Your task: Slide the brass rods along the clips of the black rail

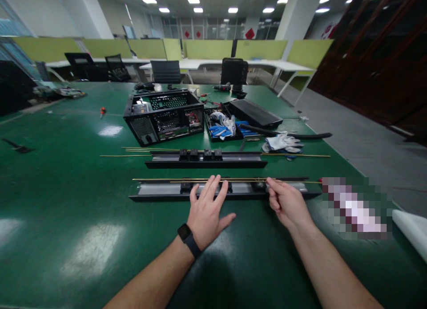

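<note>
A long black rail (160,197) with a pale inner strip lies across the green table in front of me. Thin brass-coloured rods (156,180) run along its far edge. My left hand (207,213), fingers spread, rests over the middle of the rail with its fingertips at the rods. With thumb and forefinger, my right hand (285,201) pinches a rod near the rail's right part. Black blocks (259,185) sit in this rail, partly hidden by my hands. Beyond it lies a second black rail (207,164) with several black blocks (194,154) on it.
More brass rods (296,155) lie by the far rail. Behind stand an open computer case (167,117), a tray with gloves (223,124) and a black panel (255,113). White gloves (282,143) lie at right. A pixelated patch hides something near the right edge.
</note>
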{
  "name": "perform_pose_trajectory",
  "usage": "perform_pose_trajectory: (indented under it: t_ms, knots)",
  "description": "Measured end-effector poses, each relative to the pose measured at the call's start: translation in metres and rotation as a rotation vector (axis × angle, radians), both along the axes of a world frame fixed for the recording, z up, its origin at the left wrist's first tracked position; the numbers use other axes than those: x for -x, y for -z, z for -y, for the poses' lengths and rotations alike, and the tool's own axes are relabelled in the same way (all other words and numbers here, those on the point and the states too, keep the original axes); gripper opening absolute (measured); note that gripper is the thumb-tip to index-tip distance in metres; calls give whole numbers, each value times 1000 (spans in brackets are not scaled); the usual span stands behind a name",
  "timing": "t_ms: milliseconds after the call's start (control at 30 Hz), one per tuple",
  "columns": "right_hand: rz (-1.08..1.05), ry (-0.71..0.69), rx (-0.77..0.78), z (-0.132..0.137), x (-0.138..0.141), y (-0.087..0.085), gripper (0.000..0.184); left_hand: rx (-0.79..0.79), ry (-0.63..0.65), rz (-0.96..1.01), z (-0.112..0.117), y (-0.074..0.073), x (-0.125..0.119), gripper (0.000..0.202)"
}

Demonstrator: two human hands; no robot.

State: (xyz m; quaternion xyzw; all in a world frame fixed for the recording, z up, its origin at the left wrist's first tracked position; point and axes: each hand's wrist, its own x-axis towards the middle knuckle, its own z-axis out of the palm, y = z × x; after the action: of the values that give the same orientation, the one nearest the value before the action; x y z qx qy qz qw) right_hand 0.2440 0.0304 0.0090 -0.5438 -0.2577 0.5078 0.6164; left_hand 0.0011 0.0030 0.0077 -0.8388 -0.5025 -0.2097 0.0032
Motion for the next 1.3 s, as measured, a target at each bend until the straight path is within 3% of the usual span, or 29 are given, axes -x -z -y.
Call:
perform_pose_trajectory:
  t_ms: [1300]
  knots:
    - [29,-18,-1,1,3,1,38,-24,4,6,0,1,0,80]
